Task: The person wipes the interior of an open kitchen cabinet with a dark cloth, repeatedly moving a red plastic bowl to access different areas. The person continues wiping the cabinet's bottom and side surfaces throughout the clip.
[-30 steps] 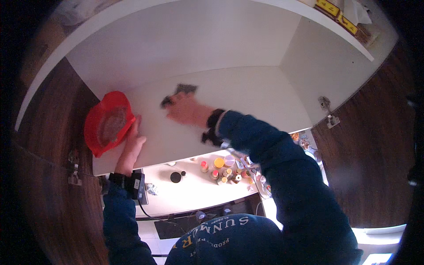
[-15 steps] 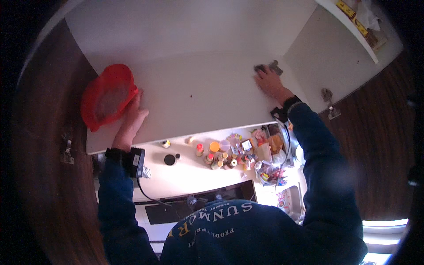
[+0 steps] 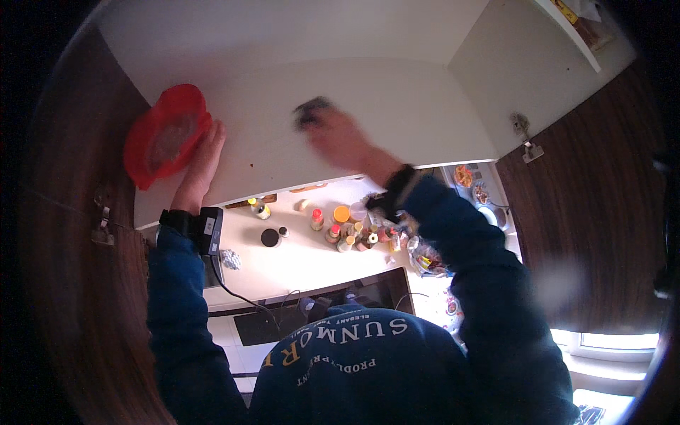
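Observation:
My left hand [image 3: 207,147] is closed on the right rim of a red plastic container [image 3: 145,149] with a paler, translucent middle, at the left end of the white cabinet shelf [image 3: 251,134]. My right hand [image 3: 336,138], blurred by motion, grips a dark grey cloth [image 3: 310,108] on the middle of the shelf. A small dark speck lies on the shelf between my hands.
Dark wooden cabinet doors [image 3: 581,198] stand open at both sides. A white upper board [image 3: 570,32] is at top right. Below the shelf, a counter [image 3: 276,262] holds several bottles and jars [image 3: 341,216], bags [image 3: 425,258] and a black cooktop [image 3: 255,328].
My right hand with the cloth went right to the shelf's far end, then came back left to the middle. My left hand stayed on the red container. The whole view has shifted.

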Tool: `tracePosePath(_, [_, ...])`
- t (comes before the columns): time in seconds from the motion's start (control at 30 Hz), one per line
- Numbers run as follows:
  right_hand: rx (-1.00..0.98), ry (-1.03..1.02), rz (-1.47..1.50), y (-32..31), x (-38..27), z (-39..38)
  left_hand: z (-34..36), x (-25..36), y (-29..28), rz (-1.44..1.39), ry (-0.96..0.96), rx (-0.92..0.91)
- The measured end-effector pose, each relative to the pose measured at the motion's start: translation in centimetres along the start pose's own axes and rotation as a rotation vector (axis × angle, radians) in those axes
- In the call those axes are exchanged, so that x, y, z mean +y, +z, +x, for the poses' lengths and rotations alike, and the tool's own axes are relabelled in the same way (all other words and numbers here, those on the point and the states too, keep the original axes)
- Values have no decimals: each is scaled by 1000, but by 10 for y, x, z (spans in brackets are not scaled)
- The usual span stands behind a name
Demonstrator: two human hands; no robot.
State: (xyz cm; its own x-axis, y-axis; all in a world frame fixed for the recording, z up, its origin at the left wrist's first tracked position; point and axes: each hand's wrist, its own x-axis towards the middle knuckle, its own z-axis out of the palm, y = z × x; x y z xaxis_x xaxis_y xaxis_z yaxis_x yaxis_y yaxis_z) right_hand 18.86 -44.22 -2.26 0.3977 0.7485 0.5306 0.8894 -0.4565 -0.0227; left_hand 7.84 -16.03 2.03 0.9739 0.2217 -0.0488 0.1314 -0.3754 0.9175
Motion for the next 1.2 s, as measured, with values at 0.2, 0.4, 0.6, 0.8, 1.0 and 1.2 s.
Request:
tracePosePath(0.2, [-91, 143, -520, -85, 154, -128, 7, 10, 2, 98, 96, 30])
tracePosePath(0.4, [-118, 162, -243, -21, 46, -28, 17, -16, -2, 63, 76, -21])
tracePosePath(0.6, [-134, 70, -15, 28, -101, 59, 33, -34, -11, 201, 116, -33])
tracePosePath(0.8, [-10, 79, -38, -6, -57, -41, 14, -11, -7, 196, 73, -6])
tracePosePath(1.0, [-254, 200, -413, -100, 99, -142, 6, 5, -1, 197, 88, -16])
tracePosePath(1.2, [-176, 865, -276, -140, 114, -181, 12, 0, -2, 189, 93, -47])
